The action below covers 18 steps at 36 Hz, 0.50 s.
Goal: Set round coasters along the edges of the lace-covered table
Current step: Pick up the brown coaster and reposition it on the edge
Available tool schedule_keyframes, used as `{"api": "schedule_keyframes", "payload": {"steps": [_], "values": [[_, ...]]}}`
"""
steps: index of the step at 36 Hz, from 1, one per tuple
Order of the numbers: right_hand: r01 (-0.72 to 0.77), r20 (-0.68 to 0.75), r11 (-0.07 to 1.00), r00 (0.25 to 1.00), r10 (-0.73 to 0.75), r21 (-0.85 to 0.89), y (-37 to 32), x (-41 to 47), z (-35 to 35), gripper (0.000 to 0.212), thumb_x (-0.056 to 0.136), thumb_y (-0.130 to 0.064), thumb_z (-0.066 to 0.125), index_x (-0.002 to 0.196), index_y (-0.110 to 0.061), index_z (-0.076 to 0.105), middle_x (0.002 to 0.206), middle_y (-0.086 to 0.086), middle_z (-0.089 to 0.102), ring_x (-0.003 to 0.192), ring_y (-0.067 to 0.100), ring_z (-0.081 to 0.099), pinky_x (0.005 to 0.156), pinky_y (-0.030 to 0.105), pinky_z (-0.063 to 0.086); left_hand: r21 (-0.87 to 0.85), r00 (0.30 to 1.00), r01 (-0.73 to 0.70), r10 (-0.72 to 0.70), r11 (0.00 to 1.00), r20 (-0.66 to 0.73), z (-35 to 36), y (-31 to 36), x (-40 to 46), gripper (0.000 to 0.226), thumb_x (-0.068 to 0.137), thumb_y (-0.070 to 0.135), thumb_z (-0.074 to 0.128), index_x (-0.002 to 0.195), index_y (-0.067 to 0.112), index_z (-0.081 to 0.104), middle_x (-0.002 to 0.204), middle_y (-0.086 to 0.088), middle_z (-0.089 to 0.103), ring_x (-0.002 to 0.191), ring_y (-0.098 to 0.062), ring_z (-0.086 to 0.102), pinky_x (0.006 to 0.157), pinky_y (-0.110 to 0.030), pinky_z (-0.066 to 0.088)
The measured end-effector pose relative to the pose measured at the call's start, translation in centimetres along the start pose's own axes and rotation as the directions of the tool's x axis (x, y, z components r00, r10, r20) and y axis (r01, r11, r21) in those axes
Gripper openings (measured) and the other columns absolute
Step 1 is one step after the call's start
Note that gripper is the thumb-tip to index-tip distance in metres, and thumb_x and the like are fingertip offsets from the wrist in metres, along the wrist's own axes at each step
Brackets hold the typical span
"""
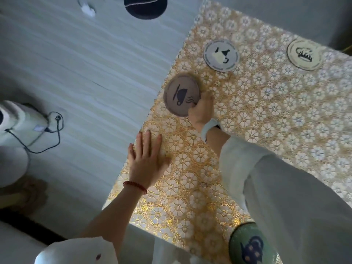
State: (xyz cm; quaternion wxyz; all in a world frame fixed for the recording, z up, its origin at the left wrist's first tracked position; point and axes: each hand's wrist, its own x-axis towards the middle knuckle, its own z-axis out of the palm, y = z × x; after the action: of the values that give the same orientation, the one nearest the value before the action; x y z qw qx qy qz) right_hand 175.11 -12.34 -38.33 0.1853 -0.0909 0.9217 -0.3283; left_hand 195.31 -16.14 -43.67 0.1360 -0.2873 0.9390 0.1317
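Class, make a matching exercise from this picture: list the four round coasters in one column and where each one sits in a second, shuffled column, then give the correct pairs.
Column 1
1. brown coaster
2. grey coaster
3. cream coaster
4. green coaster

Column 2
A. at the bottom edge of the picture, partly under a white sleeve
B. held in the right hand at the table's left edge
C. lying near the far right of the table
D. lying just beyond the held coaster

Pairs: 1-B, 2-D, 3-C, 4-A
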Motion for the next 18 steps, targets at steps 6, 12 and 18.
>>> {"api": "schedule_keyframes", "payload": {"steps": [6,12,18], "values": [[0.125,-0.002,0.948,0.991,-0.130,0.292,3.8,-5.1,-5.5,0.030,0.089,0.003,0.043,0.117,-0.005,0.037,0.110,0.010,0.053,0.105,0.027,0.055,0.086,0.040,0.053,-0.115,0.997,0.082,-0.080,0.990,0.022,-1.6,1.8,-0.1,0.066,0.085,0.053,0.042,0.141,0.026,0.022,0.155,-0.009,0.007,0.142,-0.031,-0.001,0.109,-0.064,0.001],[0.142,-0.052,0.931,0.990,-0.132,0.337,10.1,-9.7,-12.3,0.031,0.092,-0.003,0.041,0.122,-0.006,0.040,0.112,0.005,0.052,0.106,0.022,0.052,0.084,0.031,0.049,-0.258,0.991,0.121,-0.129,0.959,-0.016,-2.7,7.9,-3.2,0.062,0.085,0.029,0.049,0.140,0.017,0.023,0.154,-0.011,0.014,0.142,-0.029,0.003,0.111,-0.060,0.001],[0.073,-0.086,0.935,0.995,-0.046,0.347,19.0,-14.8,-19.3,0.032,0.091,-0.003,0.043,0.121,-0.010,0.046,0.108,0.001,0.052,0.103,0.020,0.052,0.083,0.029,0.045,-0.314,1.000,-0.009,0.004,0.949,-0.016,-1.6,17.7,-8.1,0.050,0.087,0.027,0.049,0.133,0.019,0.035,0.152,-0.010,0.018,0.142,-0.027,0.007,0.113,-0.056,0.003]]}}
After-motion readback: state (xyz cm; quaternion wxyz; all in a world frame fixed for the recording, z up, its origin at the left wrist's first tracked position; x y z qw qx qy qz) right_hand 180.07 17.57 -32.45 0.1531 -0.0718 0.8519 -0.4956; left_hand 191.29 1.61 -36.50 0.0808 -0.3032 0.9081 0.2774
